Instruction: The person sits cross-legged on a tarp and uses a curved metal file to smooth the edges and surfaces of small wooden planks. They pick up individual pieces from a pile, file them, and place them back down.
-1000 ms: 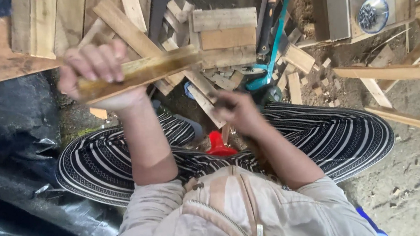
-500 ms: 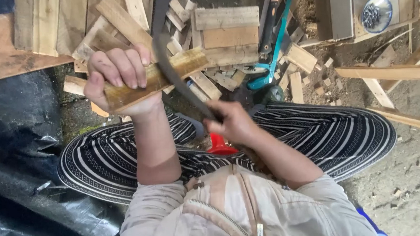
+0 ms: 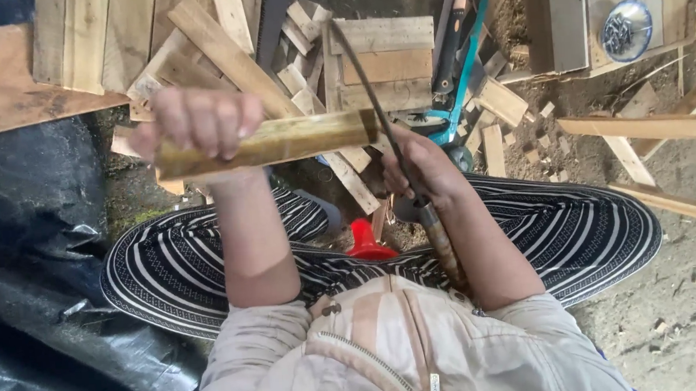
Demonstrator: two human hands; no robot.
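My left hand (image 3: 198, 120) grips a yellowish bamboo stick (image 3: 296, 138) and holds it level in front of me, above my lap. My right hand (image 3: 419, 167) is closed on the wooden handle of a long curved blade (image 3: 366, 90). The thin dark blade runs up and away from me and meets the right end of the bamboo stick, its edge against the end of the stick. The handle points back toward my body. I sit cross-legged in black and white striped trousers (image 3: 584, 229).
Wooden offcuts and planks (image 3: 384, 60) are piled on the ground ahead. A teal-framed saw (image 3: 465, 67) lies among them. A red object (image 3: 365, 241) sits between my knees. Black plastic sheeting (image 3: 29, 239) covers the left. A round metal dish (image 3: 626, 29) rests on boards at the upper right.
The right hand has raised the blade from my lap and brought it against the stick's right end. The left hand has held the stick level and shifted it slightly right.
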